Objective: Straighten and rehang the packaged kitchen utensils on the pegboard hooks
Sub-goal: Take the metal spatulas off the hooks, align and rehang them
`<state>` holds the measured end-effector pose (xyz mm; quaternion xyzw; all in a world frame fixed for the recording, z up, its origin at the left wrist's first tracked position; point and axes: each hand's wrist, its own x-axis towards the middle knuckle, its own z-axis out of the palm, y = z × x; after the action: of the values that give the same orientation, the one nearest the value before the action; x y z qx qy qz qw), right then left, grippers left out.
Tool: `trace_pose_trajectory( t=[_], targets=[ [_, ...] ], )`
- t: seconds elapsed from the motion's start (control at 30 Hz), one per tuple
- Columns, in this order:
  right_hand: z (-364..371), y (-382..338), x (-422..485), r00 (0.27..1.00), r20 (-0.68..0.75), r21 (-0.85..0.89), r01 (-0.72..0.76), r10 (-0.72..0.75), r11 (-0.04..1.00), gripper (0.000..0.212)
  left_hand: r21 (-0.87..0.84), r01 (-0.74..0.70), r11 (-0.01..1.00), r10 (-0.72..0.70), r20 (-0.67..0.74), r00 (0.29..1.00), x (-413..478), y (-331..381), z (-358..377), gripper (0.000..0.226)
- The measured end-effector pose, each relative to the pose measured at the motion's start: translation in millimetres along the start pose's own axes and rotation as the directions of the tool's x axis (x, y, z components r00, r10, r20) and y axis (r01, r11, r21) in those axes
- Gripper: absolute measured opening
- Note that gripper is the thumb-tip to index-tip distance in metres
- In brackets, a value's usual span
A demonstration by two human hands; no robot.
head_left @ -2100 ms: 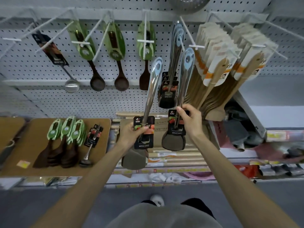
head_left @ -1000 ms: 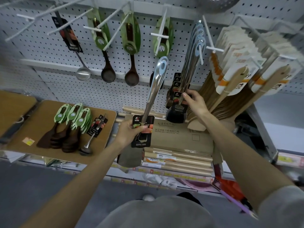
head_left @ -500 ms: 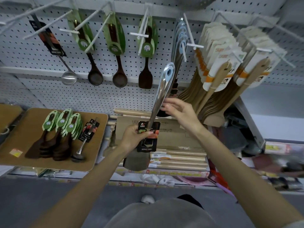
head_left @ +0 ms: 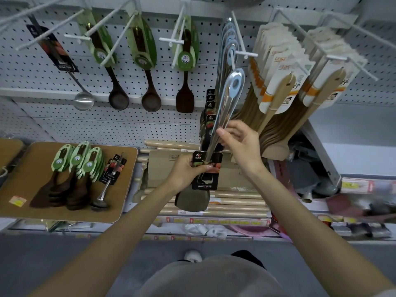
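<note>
A steel-handled spatula [head_left: 227, 99] with a black label card and a blue hanging eye stands upright in front of the pegboard. My left hand [head_left: 188, 172] grips it at the card, just above the grey blade. My right hand [head_left: 240, 142] pinches the shiny handle higher up. Its eye sits just below the tip of the white hook [head_left: 241, 37], where several matching spatulas [head_left: 227, 46] hang in a row.
Green-carded dark spoons [head_left: 141, 61] and a steel ladle [head_left: 83, 99] hang to the left; wooden spatulas [head_left: 285, 86] hang to the right. A wooden board [head_left: 132, 168] on the lower shelf holds several loose packaged utensils [head_left: 79, 168]. Rolling pins [head_left: 235, 202] lie below my hands.
My right hand hung its spatula on the hook, let go, and came across to pinch the handle of the spatula held in my left hand. That spatula has risen toward the hook.
</note>
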<state>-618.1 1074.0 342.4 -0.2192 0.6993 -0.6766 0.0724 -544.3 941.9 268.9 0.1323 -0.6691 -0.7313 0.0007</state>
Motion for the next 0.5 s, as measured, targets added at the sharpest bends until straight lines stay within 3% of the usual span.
trace_pose_trajectory(
  t=[0.5],
  targets=[
    [-12,2,22,1.000,-0.009,-0.086,0.017,-0.018,0.996,0.011,0.092,-0.038,0.995,0.044,-0.062,0.997,23,1,16,0.016]
  ],
)
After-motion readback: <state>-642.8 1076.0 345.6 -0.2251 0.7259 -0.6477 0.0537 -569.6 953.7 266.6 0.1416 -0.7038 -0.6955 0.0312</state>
